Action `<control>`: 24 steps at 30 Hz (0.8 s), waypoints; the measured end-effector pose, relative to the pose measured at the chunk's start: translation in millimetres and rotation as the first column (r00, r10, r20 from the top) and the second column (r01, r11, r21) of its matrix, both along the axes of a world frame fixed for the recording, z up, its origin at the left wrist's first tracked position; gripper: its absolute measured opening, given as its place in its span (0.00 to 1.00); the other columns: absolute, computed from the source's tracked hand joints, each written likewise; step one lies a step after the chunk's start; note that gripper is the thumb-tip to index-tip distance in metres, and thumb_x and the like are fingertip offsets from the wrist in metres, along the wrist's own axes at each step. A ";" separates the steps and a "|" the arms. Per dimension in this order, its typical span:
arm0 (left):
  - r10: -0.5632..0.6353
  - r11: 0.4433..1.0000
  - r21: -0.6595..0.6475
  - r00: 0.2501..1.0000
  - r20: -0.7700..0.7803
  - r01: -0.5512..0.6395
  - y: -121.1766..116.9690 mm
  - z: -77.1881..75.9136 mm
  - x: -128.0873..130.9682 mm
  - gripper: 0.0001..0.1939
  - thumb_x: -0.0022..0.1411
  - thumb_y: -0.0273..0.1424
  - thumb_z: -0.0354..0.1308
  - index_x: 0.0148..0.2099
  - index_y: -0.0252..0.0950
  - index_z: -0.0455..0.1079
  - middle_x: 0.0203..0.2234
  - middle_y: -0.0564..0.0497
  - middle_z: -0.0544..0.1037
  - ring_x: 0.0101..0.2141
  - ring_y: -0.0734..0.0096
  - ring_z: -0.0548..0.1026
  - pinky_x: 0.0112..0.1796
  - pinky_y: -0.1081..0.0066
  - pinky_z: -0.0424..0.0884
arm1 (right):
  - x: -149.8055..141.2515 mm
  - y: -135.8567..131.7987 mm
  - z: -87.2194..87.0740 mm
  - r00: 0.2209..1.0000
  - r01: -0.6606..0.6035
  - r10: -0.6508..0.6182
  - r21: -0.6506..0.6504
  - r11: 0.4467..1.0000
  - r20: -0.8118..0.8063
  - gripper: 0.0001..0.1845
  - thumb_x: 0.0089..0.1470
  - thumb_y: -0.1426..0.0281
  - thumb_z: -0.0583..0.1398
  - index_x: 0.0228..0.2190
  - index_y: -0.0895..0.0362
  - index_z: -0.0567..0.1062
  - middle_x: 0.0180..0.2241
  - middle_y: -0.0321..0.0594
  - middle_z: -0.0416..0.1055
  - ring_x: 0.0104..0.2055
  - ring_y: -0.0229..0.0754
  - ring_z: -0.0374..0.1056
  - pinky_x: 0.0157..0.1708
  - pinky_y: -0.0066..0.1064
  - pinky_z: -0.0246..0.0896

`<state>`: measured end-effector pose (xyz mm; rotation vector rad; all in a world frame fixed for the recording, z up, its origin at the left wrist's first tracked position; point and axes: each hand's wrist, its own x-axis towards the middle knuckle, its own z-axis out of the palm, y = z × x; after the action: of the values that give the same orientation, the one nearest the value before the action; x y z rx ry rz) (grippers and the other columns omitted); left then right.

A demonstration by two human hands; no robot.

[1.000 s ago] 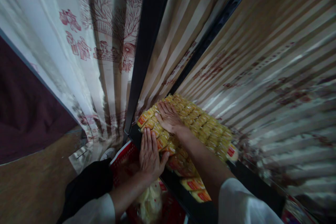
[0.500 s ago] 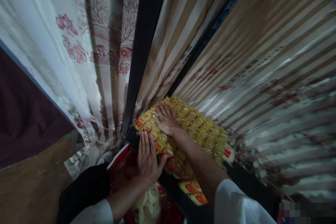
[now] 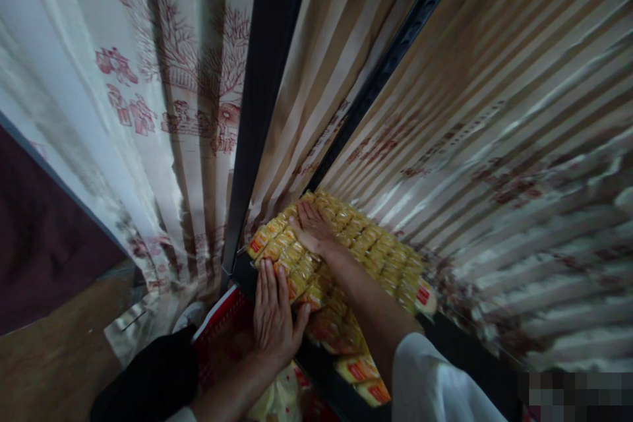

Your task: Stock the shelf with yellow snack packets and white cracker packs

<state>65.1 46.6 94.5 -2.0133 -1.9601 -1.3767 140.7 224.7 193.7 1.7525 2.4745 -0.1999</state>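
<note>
Yellow packets [image 3: 370, 247] (dozens) on one shelf [image 3: 459, 346], two hands [image 3: 274, 323] [image 3: 313, 232] against them

Below you, a black shelf [image 3: 469, 351] carries close-set rows of yellow wrapped packets [image 3: 380, 250]; red-labelled packs [image 3: 360, 369] lie near its front edge.

The left hand [image 3: 274, 323] has its back turned upward, its long fingers straight and nearly together, the thumb spread out toward the right. Its forearm [image 3: 237, 379] slants in from the lower left, the wrist bent so the fingers point forward. The right hand [image 3: 314, 227] lies palm down and flat, farther out (thumb set apart on its left side), and its bare forearm [image 3: 363, 290] reaches diagonally forward and leftward.
</note>
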 end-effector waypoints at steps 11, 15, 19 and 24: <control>-0.027 0.999 0.023 0.999 0.043 0.026 -0.7 2.2 -1.8 0.43 0.64 0.41 0.49 0.68 0.28 0.28 0.66 0.34 0.36 0.64 0.48 0.41 0.58 0.48 0.54 | 13.5 -8.5 23.6 0.938 0.134 -0.096 0.094 0.986 -0.332 0.40 0.59 0.50 0.30 0.63 0.63 0.48 0.67 0.44 0.38 0.68 0.41 0.29 0.65 0.39 0.25; -0.049 0.998 0.033 0.997 0.056 0.047 -2.0 1.0 -3.9 0.42 0.64 0.40 0.48 0.68 0.28 0.27 0.66 0.33 0.35 0.64 0.47 0.40 0.58 0.47 0.53 | 47.8 -51.0 51.9 0.718 0.360 -0.176 0.142 0.922 -0.674 0.40 0.59 0.48 0.33 0.61 0.58 0.55 0.64 0.44 0.50 0.66 0.42 0.43 0.64 0.42 0.36; -0.086 0.996 0.020 0.994 0.065 0.085 -3.5 0.7 -5.3 0.41 0.65 0.40 0.47 0.68 0.28 0.28 0.66 0.33 0.35 0.64 0.46 0.38 0.59 0.46 0.50 | 91.5 -130.6 56.5 0.556 0.577 -0.203 0.199 0.792 -0.806 0.37 0.59 0.49 0.39 0.58 0.58 0.62 0.59 0.47 0.60 0.64 0.47 0.50 0.63 0.46 0.40; -0.109 0.993 0.053 0.992 0.063 0.105 -6.8 1.8 -9.5 0.42 0.65 0.41 0.48 0.68 0.29 0.29 0.66 0.34 0.33 0.64 0.46 0.36 0.59 0.46 0.47 | 129.1 -236.5 7.9 0.292 0.817 -0.266 0.095 0.569 -0.919 0.34 0.56 0.50 0.50 0.56 0.57 0.63 0.57 0.47 0.62 0.60 0.48 0.57 0.60 0.46 0.48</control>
<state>55.6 39.8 96.3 -2.1055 -1.8471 -1.5170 269.7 -11.8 201.6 3.5966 2.2531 -0.5218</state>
